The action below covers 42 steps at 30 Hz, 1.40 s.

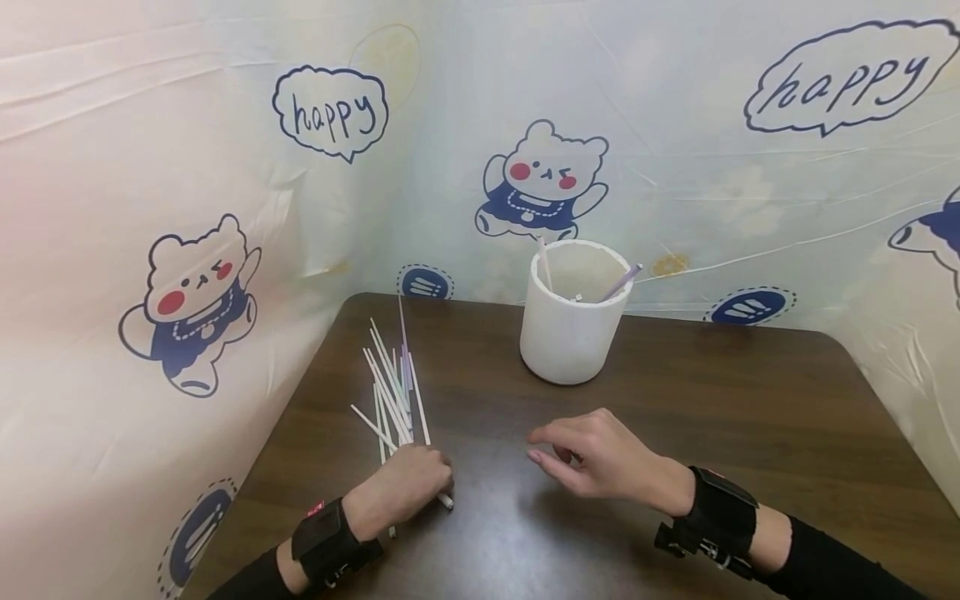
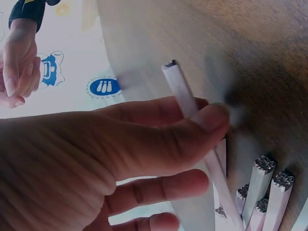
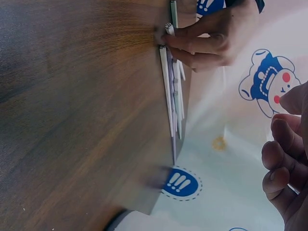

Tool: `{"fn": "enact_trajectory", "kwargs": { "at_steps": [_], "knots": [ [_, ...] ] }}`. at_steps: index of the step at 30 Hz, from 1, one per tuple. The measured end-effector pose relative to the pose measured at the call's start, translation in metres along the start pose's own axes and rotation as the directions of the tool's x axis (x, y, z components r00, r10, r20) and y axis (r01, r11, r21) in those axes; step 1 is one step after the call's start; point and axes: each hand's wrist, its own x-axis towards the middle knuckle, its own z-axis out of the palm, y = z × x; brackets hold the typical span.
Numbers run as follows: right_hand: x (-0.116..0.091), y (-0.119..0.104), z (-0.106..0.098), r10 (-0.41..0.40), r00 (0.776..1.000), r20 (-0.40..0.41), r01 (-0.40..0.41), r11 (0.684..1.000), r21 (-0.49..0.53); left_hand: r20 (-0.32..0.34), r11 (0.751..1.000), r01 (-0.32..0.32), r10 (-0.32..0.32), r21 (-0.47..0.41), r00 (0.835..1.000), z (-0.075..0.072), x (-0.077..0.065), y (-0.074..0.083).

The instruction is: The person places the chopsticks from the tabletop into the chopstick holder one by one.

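Note:
My left hand [image 1: 411, 480] is over the near end of a loose bunch of thin, straight, pale sticks [image 1: 390, 383] on the left of the table. In the left wrist view its thumb and index finger pinch one pale stick [image 2: 179, 85] near its end. Other sticks [image 2: 259, 185] lie just beyond, their ends dark and rough. To the right, my right hand [image 1: 600, 454] hovers above the table with loosely bent fingers and nothing in them. Behind it stands a white round pot [image 1: 566, 346], with a pale stick and a purple stick [image 1: 622, 283] leaning inside.
The brown wooden table [image 1: 720, 392] has rounded far corners. A pale curtain [image 1: 435, 167] printed with cartoon bears hangs close around its left, back and right sides. The pot stands near the table's back edge.

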Motion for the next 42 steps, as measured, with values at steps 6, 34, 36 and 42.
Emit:
{"fn": "enact_trajectory", "kwargs": {
  "at_steps": [6, 34, 36, 42],
  "knots": [
    [0.0, 0.0, -0.002, 0.014, 1.0, -0.005, -0.014, 1.0, 0.005, -0.04, 0.999, -0.015, 0.014, -0.035, 0.999, -0.006, 0.003, -0.001],
    [0.003, 0.008, -0.017, 0.073, 0.997, -0.016, -0.074, 0.997, -0.017, -0.439, 0.972, -0.235, 0.198, -0.029, 0.876, -0.101, 0.019, 0.014],
    [0.004, 0.008, -0.017, 0.082, 0.997, -0.012, -0.082, 0.996, -0.019, -0.499, 0.961, -0.275, 0.223, -0.032, 0.838, -0.108, 0.024, 0.02],
    [0.004, 0.008, -0.017, 0.108, 0.994, -0.014, -0.109, 0.994, -0.024, -0.637, 0.925, -0.38, 0.297, 0.006, 0.712, -0.12, 0.039, 0.037]
  ]
}}
